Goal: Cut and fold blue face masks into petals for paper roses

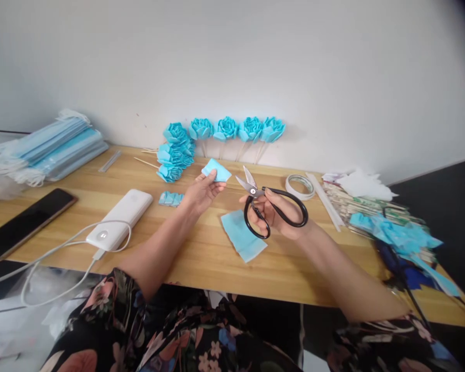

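Note:
Between the thumb and fingers of my left hand (203, 192) is a small folded piece of blue fabric (219, 170), raised over the table. My right hand (281, 213) grips black-handled scissors (253, 191), whose blades are spread and point toward the blue piece without touching it. Beneath the scissors a flat blue fabric sheet (240, 236) lies on the wood. Left of my left wrist rests a little stack of blue folded pieces (171, 199). Blue fabric flowers (225, 128) on thin sticks lean along the wall, with several more piled (174, 152) on their left.
Face masks (58, 147) are stacked at the far left, behind a phone (29, 222) and a white power bank (120, 219) with a cable. To the right are a tape roll (300, 187), a white strip (325, 201) and a heap of blue scraps (397, 232). A wall stands behind the table.

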Demonstrator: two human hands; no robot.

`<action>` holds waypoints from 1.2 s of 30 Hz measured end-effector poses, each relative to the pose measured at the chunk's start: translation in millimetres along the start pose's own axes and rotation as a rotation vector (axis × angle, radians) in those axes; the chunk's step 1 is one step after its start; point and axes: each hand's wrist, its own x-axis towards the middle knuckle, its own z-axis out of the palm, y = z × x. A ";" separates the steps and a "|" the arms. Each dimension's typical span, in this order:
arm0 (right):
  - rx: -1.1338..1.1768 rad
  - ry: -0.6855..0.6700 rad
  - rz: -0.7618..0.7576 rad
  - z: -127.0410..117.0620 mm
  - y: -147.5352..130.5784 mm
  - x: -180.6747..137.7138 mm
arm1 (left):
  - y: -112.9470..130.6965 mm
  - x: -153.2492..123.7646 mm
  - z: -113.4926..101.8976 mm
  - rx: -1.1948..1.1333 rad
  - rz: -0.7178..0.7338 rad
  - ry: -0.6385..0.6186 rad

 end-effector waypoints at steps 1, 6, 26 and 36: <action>0.015 -0.002 -0.004 -1.4 3.2 1.7 | -0.3 0.2 -0.6 -0.002 0.005 -0.008; 0.077 -0.046 -0.006 -7.6 20.5 1.0 | -5.3 0.1 -1.8 0.048 0.021 -0.053; 0.143 -0.065 -0.004 -9.7 29.8 1.7 | -18.9 -6.4 1.8 0.143 0.024 -0.200; 0.175 -0.021 -0.047 -8.0 27.6 0.1 | -10.4 -2.4 0.6 0.136 0.080 -0.013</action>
